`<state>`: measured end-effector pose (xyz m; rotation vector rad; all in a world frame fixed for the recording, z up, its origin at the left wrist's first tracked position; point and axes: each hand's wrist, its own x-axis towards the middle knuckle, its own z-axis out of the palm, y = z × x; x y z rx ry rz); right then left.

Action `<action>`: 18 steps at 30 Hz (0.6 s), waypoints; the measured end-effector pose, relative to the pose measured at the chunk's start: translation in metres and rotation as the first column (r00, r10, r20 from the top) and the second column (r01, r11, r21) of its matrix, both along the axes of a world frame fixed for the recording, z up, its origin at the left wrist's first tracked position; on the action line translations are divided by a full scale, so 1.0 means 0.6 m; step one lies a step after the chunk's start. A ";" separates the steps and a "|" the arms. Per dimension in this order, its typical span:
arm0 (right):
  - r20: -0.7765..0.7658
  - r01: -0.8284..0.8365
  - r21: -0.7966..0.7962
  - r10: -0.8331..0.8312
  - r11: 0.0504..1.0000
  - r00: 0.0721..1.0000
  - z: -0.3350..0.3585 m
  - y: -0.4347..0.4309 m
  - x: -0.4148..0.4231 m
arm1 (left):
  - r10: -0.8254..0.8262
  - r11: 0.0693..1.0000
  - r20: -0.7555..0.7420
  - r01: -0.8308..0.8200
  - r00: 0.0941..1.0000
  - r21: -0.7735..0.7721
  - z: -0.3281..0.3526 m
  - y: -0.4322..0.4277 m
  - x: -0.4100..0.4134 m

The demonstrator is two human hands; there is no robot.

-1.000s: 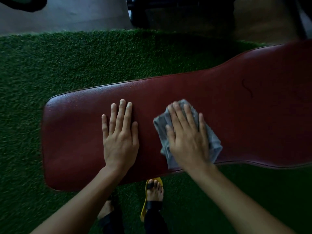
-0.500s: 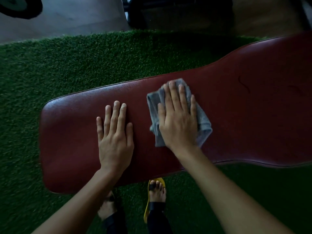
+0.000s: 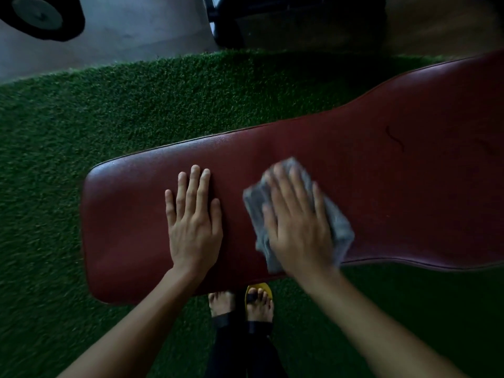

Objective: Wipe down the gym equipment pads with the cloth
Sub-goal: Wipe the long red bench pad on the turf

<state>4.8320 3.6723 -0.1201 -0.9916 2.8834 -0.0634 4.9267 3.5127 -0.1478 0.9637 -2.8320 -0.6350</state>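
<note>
Cloth of crumpled grey fabric [image 3: 341,230] lies on the long dark-red vinyl bench pad [image 3: 409,186], close to the pad's near edge and about midway along it. The right hand [image 3: 297,225] lies flat on the cloth, fingers straight and spread, pressing it to the pad; both hand and cloth are blurred. The left hand [image 3: 193,227] rests palm-down on the bare pad just beside them, fingers straight and together, holding nothing. A thin curved scratch [image 3: 395,140] marks the pad's wider part to the right. Green artificial turf [image 3: 109,118] lies beneath the pad. The person's feet [image 3: 221,304] show below the near edge, one on a yellow sandal [image 3: 263,287]. Beyond the turf are a grey floor [image 3: 141,36] and a black round weight plate [image 3: 41,17].
</note>
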 end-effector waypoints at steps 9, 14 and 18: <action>-0.062 0.291 -0.071 -0.295 0.954 0.953 -0.009 -0.083 -0.184 | -0.002 1.000 -0.005 0.002 1.000 0.027 0.004 -0.001 -0.007; 0.037 -0.023 0.007 0.023 1.000 0.999 0.019 0.051 0.037 | -0.048 0.997 -0.029 0.050 0.998 0.053 0.027 0.020 -0.042; -0.060 0.058 -0.016 -0.059 0.998 0.996 0.010 0.053 -0.103 | -0.197 0.979 -0.115 0.202 0.974 0.031 0.037 0.074 -0.090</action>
